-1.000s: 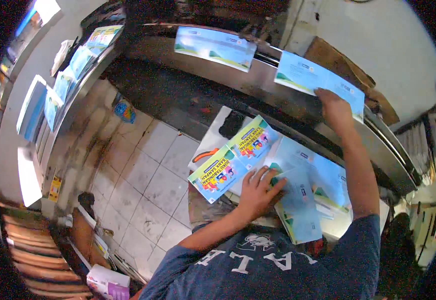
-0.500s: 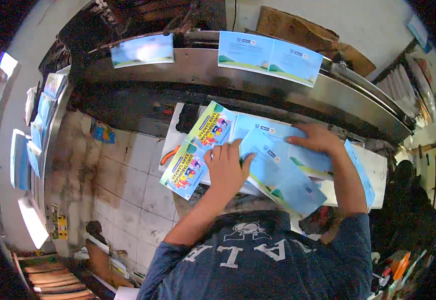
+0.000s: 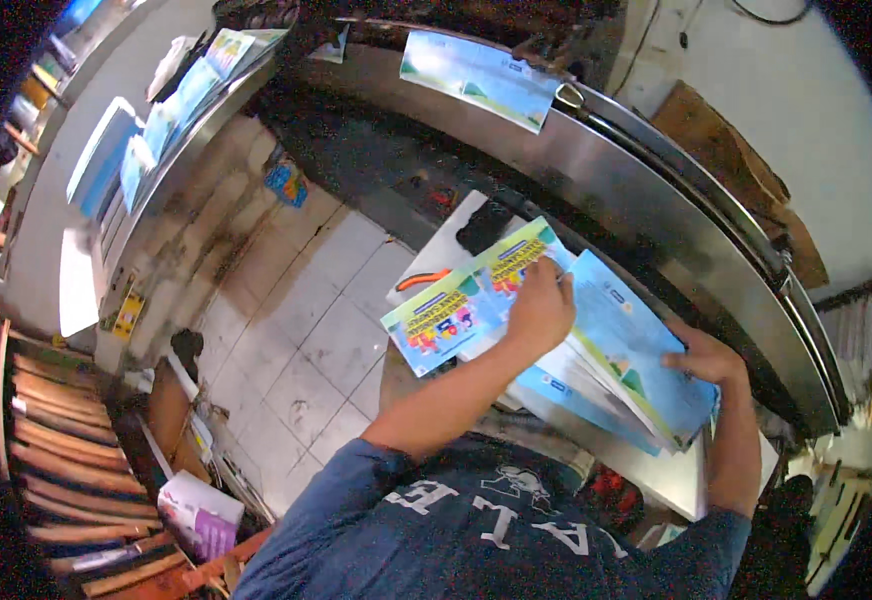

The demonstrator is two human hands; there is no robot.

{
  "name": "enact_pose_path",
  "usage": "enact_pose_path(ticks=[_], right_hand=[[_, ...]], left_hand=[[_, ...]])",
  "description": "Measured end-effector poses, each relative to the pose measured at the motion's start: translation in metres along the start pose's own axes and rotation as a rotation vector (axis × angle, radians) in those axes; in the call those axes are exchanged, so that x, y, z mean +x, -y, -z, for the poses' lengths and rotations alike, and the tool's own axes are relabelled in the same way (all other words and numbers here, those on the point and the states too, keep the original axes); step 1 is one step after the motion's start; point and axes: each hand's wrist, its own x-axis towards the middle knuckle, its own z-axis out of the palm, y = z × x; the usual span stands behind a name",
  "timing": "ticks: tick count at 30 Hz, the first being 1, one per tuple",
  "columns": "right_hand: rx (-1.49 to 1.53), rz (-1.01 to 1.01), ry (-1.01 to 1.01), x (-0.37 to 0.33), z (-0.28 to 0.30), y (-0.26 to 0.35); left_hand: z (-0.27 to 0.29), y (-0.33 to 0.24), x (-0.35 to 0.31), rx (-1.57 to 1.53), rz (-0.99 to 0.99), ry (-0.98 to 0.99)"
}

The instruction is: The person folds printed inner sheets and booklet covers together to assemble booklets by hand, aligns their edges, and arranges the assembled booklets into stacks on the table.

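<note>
A thick stack of blue printed sheets (image 3: 611,310) with green hills along its border lies slanted in front of me, its near edges fanned. My right hand (image 3: 708,358) grips the stack's right side, thumb on top. At the stack's left end, my left hand (image 3: 544,310) has its fingers curled together at the edge; its fingertips are partly hidden. Beside that hand lies a colourful cover sheet (image 3: 441,325) with yellow lettering and cartoon figures. Another blue sheet (image 3: 556,393) shows underneath, towards my body. All rest on a white board (image 3: 646,468).
Orange-handled tool (image 3: 424,280) and a black object (image 3: 486,222) lie by the board's far left edge. A metal rail (image 3: 676,190) curves across behind, carrying a blue sheet (image 3: 476,85). More printed sheets (image 3: 191,95) stand on a ledge at left. Tiled floor (image 3: 296,345) lies below.
The view has swung right, so the work sits differently in the picture. The loose, overlapping blue sheets are now gathered into a thicker stack, with my right hand on its right side.
</note>
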Motion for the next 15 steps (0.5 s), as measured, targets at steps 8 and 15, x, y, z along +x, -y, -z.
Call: enact_pose_path(ticks=[8,15], right_hand=[[-0.109,-0.239,0.095,0.015,0.003,0.004],[-0.083,-0.274,0.081,0.011,0.000,0.018]], left_hand=[[0.014,0.007,-0.010,-0.181,-0.181,0.116],[0.037,0.002,-0.033,-0.130,-0.217,0.325]])
